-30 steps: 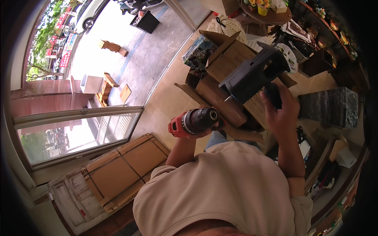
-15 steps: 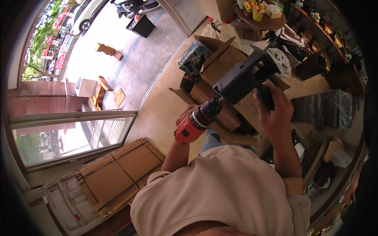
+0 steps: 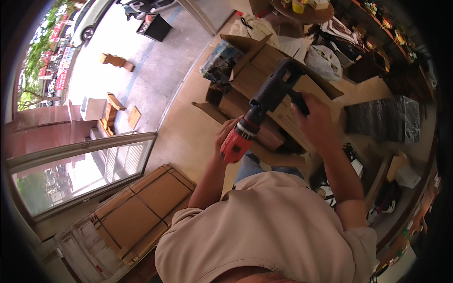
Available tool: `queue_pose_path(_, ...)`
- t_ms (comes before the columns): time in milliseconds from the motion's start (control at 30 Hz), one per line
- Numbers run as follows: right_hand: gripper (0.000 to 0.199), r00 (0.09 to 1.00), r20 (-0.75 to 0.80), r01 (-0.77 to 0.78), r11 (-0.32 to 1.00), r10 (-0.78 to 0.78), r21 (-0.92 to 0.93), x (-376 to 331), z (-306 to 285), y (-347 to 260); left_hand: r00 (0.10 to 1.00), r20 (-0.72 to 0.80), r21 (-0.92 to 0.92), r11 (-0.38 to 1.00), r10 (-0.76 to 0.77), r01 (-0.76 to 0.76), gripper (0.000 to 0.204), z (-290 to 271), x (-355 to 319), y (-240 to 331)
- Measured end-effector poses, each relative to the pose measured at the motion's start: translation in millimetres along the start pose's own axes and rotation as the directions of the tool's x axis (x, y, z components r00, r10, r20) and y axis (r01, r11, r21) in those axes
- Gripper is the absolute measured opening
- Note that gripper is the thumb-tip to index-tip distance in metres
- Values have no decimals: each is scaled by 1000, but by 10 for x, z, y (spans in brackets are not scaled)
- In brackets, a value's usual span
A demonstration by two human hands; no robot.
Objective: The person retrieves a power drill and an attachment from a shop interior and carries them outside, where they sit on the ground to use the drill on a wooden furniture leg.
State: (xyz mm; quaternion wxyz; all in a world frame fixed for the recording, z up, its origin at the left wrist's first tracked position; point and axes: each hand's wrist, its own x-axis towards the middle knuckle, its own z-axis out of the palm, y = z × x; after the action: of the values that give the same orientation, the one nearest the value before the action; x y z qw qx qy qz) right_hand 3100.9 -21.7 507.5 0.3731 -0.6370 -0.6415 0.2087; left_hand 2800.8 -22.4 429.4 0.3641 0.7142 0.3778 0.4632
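Note:
A red and black cordless drill (image 3: 236, 145) is gripped in my left hand (image 3: 226, 134), its chuck pointing up and to the right. My right hand (image 3: 315, 118) is closed around the side handle of a black tool attachment (image 3: 272, 90) with a forked, open far end. The attachment's narrow near end meets the drill's chuck, and the two lie roughly in one line. Whether the shank is fully seated inside the chuck cannot be made out. Both are held in the air above an open cardboard box (image 3: 252, 70).
Around the box lie a plastic bag (image 3: 324, 63) and a dark wrapped bundle (image 3: 222, 61). A plastic-wrapped dark block (image 3: 382, 119) stands at right, and strapped flat cardboard (image 3: 144, 210) leans at lower left. A glass door (image 3: 85, 172) stands open toward the pavement.
The black attachment has turned and come down against the drill's chuck, closing the small gap there. The drill has shifted slightly right, and the whole view has moved a little.

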Motion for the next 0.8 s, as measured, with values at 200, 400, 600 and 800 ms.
queue_pose_path(200, 33, 974, 181, -116, 984, 140, -136, -141, 830, 1411, 973, 176, 110, 985, -152, 134, 63, 546, -290, -955)
queue_pose_path(400, 42, 927, 226, -258, 946, 300, -196, -224, 1425, 2141, 956, 169, 97, 969, -239, 225, 64, 973, -650, -1729)
queue_pose_path(600, 54, 951, 201, -106, 858, 235, -502, -219, 1546, 2236, 940, 247, 183, 964, -234, 192, 77, 1091, -845, -2157)
queue_pose_path(800, 69, 945, 61, -262, 856, 321, -447, -289, 1681, 2052, 918, 356, 232, 968, -176, 96, 82, 1080, -800, -2200)
